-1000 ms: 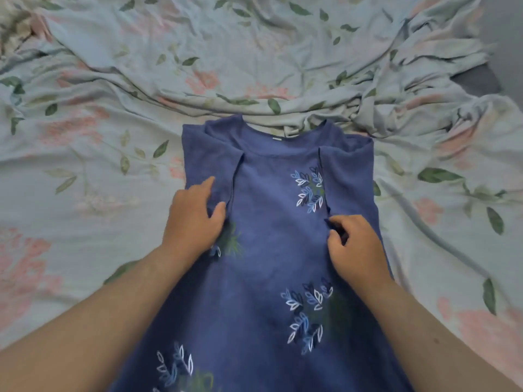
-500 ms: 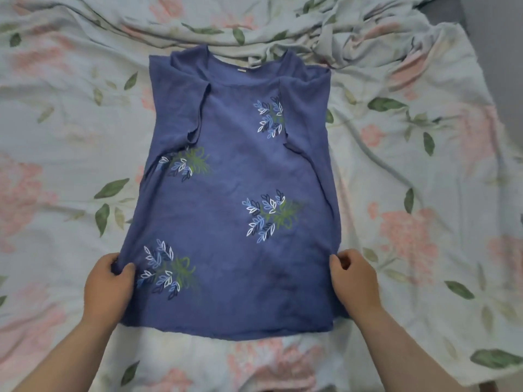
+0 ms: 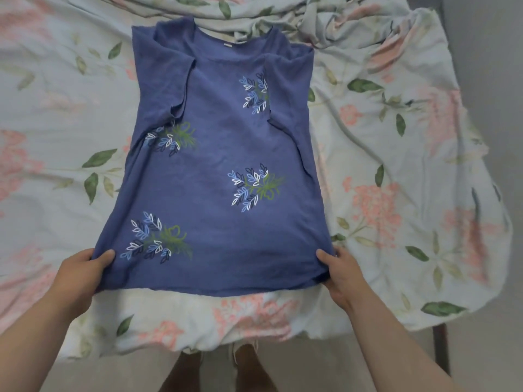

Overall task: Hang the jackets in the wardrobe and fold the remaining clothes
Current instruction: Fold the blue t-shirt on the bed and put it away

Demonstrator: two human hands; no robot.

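Pinching the blue top (image 3: 215,171) at both hem corners, left hand (image 3: 82,267) and right hand (image 3: 341,271): lift evenly, carry hem to neckline, keep sleeves tucked on the bed (image 3: 396,193).

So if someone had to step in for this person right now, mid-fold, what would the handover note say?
Left hand: grips the lower left corner of the blue top, thumb on top of the cloth.
Right hand: grips the lower right corner the same way.
The top lies face up on the floral bedsheet, neckline away from the person, hem by the bed's near edge.
Done: both short sleeves are folded inward onto the body.
Left: probably bring the hem up toward the neckline to finish the fold. No jackets, wardrobe or other clothes are in view, so their state cannot be told.
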